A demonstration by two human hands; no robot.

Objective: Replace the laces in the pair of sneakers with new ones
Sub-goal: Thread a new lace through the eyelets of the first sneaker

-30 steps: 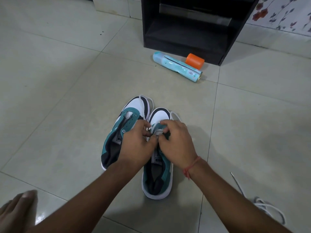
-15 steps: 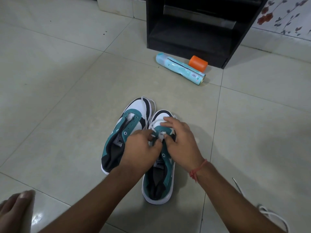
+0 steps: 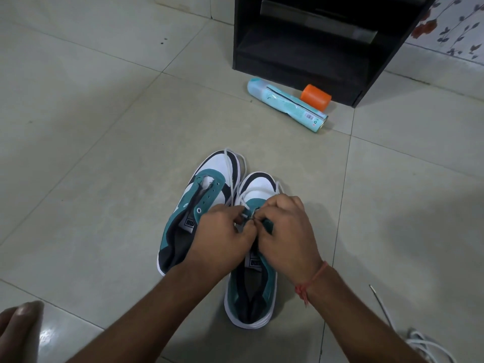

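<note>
On the pale tiled floor (image 3: 91,158), at the far edge of your view, a black cabinet (image 3: 314,43) is standing with its open front toward you. Just before its base a light-blue spray can (image 3: 286,107) is lying on its side, with an orange cap (image 3: 315,96) resting between the can and the cabinet. Nearer to you, the two teal, white and black sneakers are sitting side by side, toes pointing away: the left sneaker (image 3: 199,203) is showing bare eyelets, while the right sneaker (image 3: 252,289) is lying directly under your hands. Your left hand (image 3: 222,237) and your right hand (image 3: 285,231) are meeting over its eyelet rows, each with fingers curled, pinching the white lace (image 3: 233,169) whose free length is looping forward over both toes. A red thread (image 3: 310,280) is circling your right wrist. At the lower right corner a second white lace (image 3: 424,347) is lying loose on the tiles, well apart from the shoes.
</note>
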